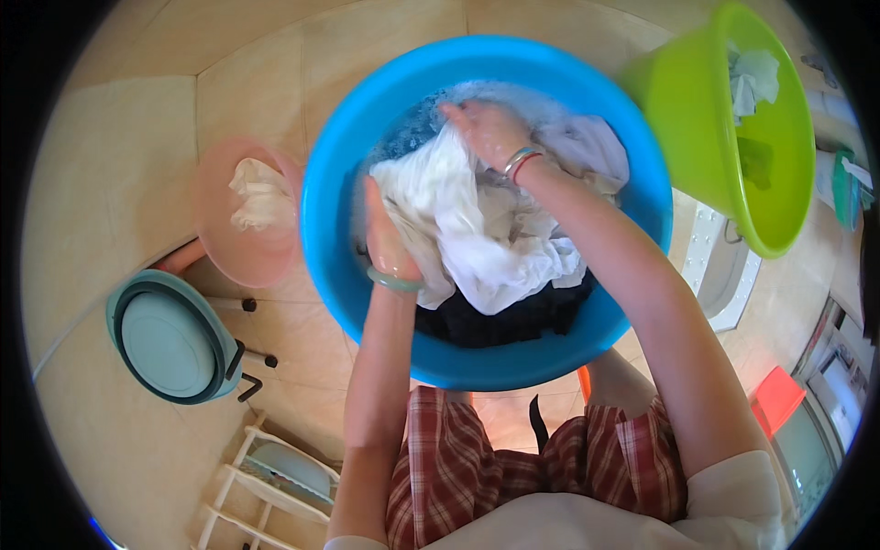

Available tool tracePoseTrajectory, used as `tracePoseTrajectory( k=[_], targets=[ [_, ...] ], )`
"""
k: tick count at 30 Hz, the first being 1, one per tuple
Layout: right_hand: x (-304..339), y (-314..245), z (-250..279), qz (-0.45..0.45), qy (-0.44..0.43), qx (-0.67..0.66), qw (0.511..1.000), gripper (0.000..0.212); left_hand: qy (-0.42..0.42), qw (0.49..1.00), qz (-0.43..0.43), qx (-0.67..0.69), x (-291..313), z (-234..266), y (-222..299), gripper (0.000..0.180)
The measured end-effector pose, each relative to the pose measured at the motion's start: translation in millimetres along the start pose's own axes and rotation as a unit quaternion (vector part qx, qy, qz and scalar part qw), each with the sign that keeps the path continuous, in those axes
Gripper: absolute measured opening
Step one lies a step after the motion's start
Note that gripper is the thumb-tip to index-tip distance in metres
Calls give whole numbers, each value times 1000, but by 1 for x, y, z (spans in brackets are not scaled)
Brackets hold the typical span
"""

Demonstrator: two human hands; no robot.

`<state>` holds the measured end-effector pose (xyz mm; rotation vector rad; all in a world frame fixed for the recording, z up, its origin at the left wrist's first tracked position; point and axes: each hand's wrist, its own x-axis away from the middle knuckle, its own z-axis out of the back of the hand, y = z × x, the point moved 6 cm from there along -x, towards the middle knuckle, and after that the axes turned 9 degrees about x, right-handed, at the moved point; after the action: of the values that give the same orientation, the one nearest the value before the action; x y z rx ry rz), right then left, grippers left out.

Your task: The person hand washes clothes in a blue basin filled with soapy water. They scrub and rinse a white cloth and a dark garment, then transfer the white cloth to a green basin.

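Note:
A large blue basin (486, 367) in front of me holds sudsy water and wet laundry. My right hand (490, 136) is closed on a white cloth (458, 215) near the far side of the basin. At the cloth's left edge is my left hand (392, 240), its thumb side showing and its other fingers mostly hidden by the fabric; it appears to grip the cloth. Bunched folds of white fabric sag between both hands. Under them lies a dark garment (504, 321) at the near side. A pale lavender cloth (591, 147) rests at the far right.
Left of the basin stands a pink tub (220, 243) with a cream cloth (261, 194) in it. A lime-green bucket (678, 119) with a white cloth (753, 78) is at right. A round teal container (170, 335) and a slatted rack (266, 486) are at lower left.

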<state>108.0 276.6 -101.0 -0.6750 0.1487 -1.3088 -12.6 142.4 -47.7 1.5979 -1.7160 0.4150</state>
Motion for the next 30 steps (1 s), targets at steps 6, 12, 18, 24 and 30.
tracePoseTrajectory(
  k=[6,12,18,24,30],
  targets=[
    [32,-8,-37,211,-65,98,970,50,110,973,-82,-186,-59,116,29,47],
    [23,-4,-31,172,30,60,983,35,53,998,26,-16,-44,35,-7,51],
    [167,-128,16,442,-29,-18,896,17,-35,992,117,-23,-19,26,1,38],
    [183,-179,40,479,45,-28,876,17,-215,973,33,71,-1,20,2,25],
    [159,-176,49,418,103,-63,900,20,-266,956,113,45,-11,30,-1,34]
  ],
)
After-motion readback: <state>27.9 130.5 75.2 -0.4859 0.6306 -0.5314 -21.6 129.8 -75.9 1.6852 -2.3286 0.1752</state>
